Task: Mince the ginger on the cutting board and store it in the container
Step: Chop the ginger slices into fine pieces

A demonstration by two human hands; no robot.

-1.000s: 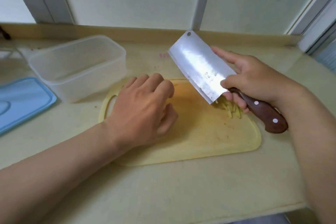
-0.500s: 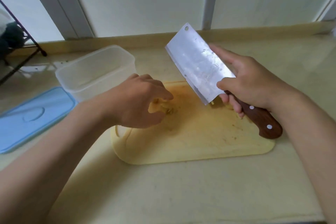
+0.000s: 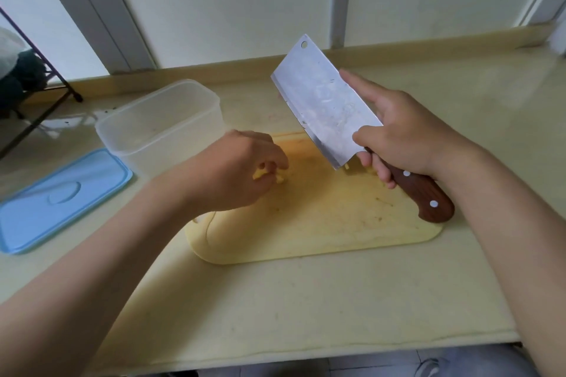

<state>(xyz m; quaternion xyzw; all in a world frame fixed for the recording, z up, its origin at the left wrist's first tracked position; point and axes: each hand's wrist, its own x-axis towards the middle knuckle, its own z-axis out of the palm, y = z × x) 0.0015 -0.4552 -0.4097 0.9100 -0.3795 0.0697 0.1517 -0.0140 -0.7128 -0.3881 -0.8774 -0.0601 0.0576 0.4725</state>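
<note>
- Pale yellow cut ginger (image 3: 277,177) lies on the yellow plastic cutting board (image 3: 321,223), pinched in the grip of the left hand (image 3: 239,168).
- The grip of the right hand (image 3: 404,135) is clamped on the wooden-handled steel cleaver (image 3: 324,101), blade raised.
- The ginger bits look light, moist and clingy, so bunch them before lifting.
- The open translucent plastic container (image 3: 159,122) stands just beside the board.

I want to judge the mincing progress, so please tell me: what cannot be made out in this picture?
1. Head view: the left hand covers most of the ginger; its amount and fineness are unclear.
2. Head view: the cleaver blade and right hand hide other bits on the cutting board.
3. Head view: the container has cloudy walls; ginger inside cannot be told.
4. Head view: the left edge cuts off the rack.
</note>
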